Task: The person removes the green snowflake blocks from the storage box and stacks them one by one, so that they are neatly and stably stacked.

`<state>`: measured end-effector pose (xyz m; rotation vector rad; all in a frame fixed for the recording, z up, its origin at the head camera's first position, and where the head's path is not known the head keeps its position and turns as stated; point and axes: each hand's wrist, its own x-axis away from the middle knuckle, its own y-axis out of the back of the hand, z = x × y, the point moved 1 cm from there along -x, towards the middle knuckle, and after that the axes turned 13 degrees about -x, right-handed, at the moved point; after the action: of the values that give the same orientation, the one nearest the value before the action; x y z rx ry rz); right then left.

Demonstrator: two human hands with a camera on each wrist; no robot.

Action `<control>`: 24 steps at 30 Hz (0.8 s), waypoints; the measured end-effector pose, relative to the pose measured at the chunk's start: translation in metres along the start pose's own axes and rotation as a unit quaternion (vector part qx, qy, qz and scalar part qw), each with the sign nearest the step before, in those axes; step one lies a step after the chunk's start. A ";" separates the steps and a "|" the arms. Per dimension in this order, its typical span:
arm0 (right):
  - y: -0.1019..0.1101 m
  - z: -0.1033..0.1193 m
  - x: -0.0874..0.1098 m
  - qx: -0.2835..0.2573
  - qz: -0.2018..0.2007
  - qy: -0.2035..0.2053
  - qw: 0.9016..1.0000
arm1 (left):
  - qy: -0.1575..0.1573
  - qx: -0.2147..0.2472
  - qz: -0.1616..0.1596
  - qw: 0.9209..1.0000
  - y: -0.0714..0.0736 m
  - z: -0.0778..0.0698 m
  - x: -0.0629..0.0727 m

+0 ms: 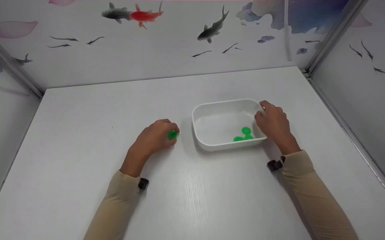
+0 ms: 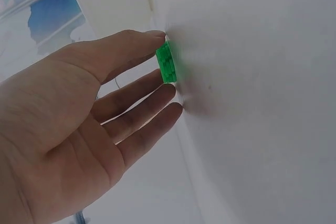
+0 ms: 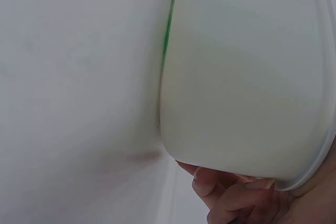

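In the head view, our left hand (image 1: 154, 137) is pinching a green piece (image 1: 172, 134) just left of the white container (image 1: 227, 144), inside which three green pieces (image 1: 246, 131) are lying. We are favouring a light pinch and a steady container; our right hand (image 1: 274, 122) is gripping its right end, forearm (image 1: 315, 196) slanting inward. In the left wrist view, thumb (image 2: 126, 51) and fingers (image 2: 150, 128) are holding the piece close to the tabletop (image 2: 257, 129). In the right wrist view, fingers are curling against the outer wall, the thumb seemingly hidden.
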<state>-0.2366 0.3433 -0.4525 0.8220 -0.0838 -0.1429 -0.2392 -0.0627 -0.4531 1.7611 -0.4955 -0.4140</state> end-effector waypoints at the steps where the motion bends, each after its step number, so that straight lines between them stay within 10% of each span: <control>1: 0.000 0.000 0.000 0.000 0.000 -0.001 1.000 | 0.002 0.000 0.001 1.000 0.000 0.000 0.000; 24: 0.001 0.003 0.000 -0.005 0.008 -0.016 1.000 | 0.026 0.014 0.024 0.999 0.001 0.001 -0.004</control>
<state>-0.2369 0.3418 -0.4502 0.8093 -0.1204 -0.1405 -0.2433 -0.0611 -0.4525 1.7791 -0.5084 -0.3269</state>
